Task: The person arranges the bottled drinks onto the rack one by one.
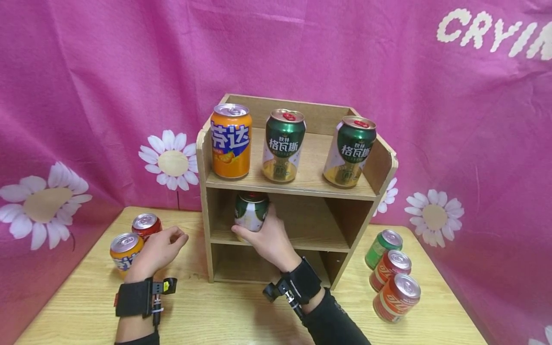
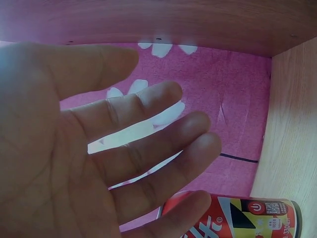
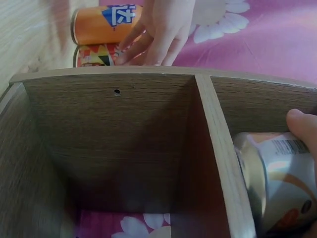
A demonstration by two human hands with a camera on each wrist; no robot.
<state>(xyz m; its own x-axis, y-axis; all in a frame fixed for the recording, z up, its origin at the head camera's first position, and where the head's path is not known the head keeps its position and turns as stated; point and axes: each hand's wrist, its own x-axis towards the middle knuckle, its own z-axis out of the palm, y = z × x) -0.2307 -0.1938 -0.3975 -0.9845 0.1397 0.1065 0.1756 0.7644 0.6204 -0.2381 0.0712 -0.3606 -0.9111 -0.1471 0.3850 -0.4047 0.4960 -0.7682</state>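
In the head view my right hand [image 1: 271,239] grips a green and white can [image 1: 251,213] at the left of the middle shelf [image 1: 306,230]. The right wrist view shows part of that can [image 3: 287,178] inside the compartment, with a fingertip [image 3: 302,124] on it. My left hand [image 1: 157,254] hovers by a red can [image 1: 145,225] and an orange can [image 1: 125,251] left of the shelf unit, its fingers loosely bent. In the left wrist view the left hand [image 2: 114,148] has spread fingers and holds nothing; a red can [image 2: 237,218] lies partly behind the little finger.
On the top shelf [image 1: 310,177] stand an orange can [image 1: 231,143] and two green and gold cans [image 1: 283,146], [image 1: 350,152]. Right of the unit, a green can [image 1: 383,249], a red can [image 1: 390,270] and an orange-red can [image 1: 396,299] stand on the table [image 1: 207,316].
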